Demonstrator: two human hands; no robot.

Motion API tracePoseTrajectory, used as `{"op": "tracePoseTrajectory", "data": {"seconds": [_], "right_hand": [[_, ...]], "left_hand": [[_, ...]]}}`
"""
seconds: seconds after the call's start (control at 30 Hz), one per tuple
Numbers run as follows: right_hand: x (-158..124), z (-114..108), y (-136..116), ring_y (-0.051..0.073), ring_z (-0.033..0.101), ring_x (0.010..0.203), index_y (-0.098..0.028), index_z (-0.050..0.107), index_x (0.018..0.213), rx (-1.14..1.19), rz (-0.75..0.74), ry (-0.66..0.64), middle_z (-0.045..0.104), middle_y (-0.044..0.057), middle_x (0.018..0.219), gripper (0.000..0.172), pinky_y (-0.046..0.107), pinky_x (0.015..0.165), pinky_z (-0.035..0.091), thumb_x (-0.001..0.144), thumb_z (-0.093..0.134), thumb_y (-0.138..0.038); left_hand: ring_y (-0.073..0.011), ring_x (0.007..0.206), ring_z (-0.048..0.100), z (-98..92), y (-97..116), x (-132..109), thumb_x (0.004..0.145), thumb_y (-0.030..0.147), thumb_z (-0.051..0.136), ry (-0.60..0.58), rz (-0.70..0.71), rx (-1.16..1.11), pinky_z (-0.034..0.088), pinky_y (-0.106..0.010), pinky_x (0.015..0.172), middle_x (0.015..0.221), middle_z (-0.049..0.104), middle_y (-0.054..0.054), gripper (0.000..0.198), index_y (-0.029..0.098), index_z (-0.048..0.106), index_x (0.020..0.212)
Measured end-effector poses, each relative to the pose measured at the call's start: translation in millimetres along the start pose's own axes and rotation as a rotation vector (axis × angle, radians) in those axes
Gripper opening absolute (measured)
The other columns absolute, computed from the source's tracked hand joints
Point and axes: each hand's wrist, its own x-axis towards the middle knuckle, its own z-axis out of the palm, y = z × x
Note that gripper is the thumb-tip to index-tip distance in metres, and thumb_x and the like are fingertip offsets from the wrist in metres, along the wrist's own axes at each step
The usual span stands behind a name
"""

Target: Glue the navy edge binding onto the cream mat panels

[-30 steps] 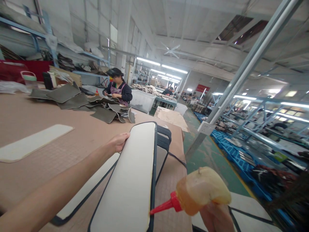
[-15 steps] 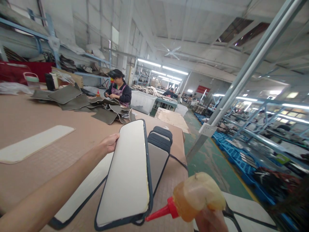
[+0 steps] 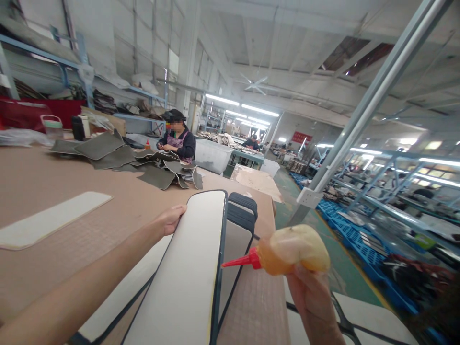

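Note:
My left hand [image 3: 171,219] grips the far left edge of a long white panel with dark piping [image 3: 190,268], tilted up off the brown table [image 3: 72,225]. My right hand [image 3: 311,292] holds a soft amber glue bottle [image 3: 294,250] with a red nozzle. The nozzle tip sits at the panel's right edge, about halfway along. A stack of similar dark-edged panels [image 3: 241,211] lies just behind, and another white panel [image 3: 122,292] lies flat beneath.
A bare white strip [image 3: 50,219] lies at the table's left. Grey-green cut pieces [image 3: 143,165] pile at the far end, where a seated person [image 3: 178,139] works. A slanted steel post [image 3: 362,115] and blue pallets [image 3: 345,220] stand to the right.
The glue bottle has risen and moved along the panel's right edge, from the near corner to mid-length. My left hand turned the panel back to a steeper tilt.

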Motion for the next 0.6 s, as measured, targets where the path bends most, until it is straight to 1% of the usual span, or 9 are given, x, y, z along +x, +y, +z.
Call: {"op": "tracePoseTrajectory", "data": {"seconds": [0.13,0.3,0.4,0.5,0.57,0.6], "right_hand": [[1.9,-6.5,3.3,0.018,0.065,0.076,-0.025,0.072,0.103,-0.009,0.026,-0.035,0.072,0.004,0.087,0.052,0.028,0.072,0.056,0.053,0.088,-0.03],[-1.2,-14.7,7.6,0.019,0.065,0.081,-0.024,0.066,0.115,-0.005,0.01,-0.097,0.07,0.006,0.094,0.056,0.029,0.075,0.055,0.062,0.084,-0.029],[-4.0,-15.2,8.7,0.018,0.065,0.08,-0.025,0.067,0.113,-0.005,0.027,-0.112,0.07,0.005,0.094,0.055,0.027,0.074,0.055,0.061,0.085,-0.029],[-9.6,-16.1,7.8,0.018,0.065,0.072,-0.027,0.069,0.109,-0.021,0.057,-0.116,0.071,0.004,0.089,0.055,0.027,0.067,0.056,0.057,0.087,-0.03],[-15.9,-17.4,6.9,0.019,0.066,0.072,-0.027,0.068,0.11,-0.034,0.096,-0.101,0.071,0.004,0.088,0.059,0.028,0.066,0.056,0.054,0.088,-0.031],[-19.7,-18.1,6.8,0.02,0.066,0.074,-0.028,0.068,0.111,-0.036,0.127,-0.08,0.072,0.003,0.09,0.063,0.029,0.067,0.056,0.053,0.089,-0.031]], "left_hand": [[-0.0168,0.049,0.065,5.8,-0.1,-2.7,0.078,0.008,0.062,0.004,-0.027,0.029,0.055,-0.026,0.049,0.061,0.07,-0.005,0.011,0.015,0.06,0.07],[-0.017,0.05,0.065,9.3,-0.7,-1.4,0.079,0.008,0.062,0.006,-0.035,0.024,0.055,-0.026,0.05,0.06,0.069,-0.003,0.012,0.016,0.059,0.07],[-0.0165,0.049,0.064,10.6,-1.2,0.6,0.077,0.009,0.064,-0.002,-0.036,0.012,0.055,-0.026,0.05,0.059,0.068,-0.001,0.012,0.017,0.059,0.069],[-0.0164,0.047,0.063,10.9,-0.5,2.3,0.074,0.008,0.068,0.0,-0.036,-0.003,0.055,-0.026,0.05,0.057,0.067,-0.001,0.013,0.016,0.059,0.068],[-0.0168,0.047,0.063,10.0,0.7,3.1,0.072,0.008,0.069,0.007,-0.039,-0.009,0.055,-0.026,0.049,0.058,0.068,-0.001,0.013,0.016,0.06,0.068],[-0.0169,0.047,0.063,9.1,1.4,3.5,0.072,0.008,0.069,0.013,-0.04,-0.011,0.054,-0.026,0.048,0.058,0.068,-0.002,0.013,0.016,0.06,0.068]]}}
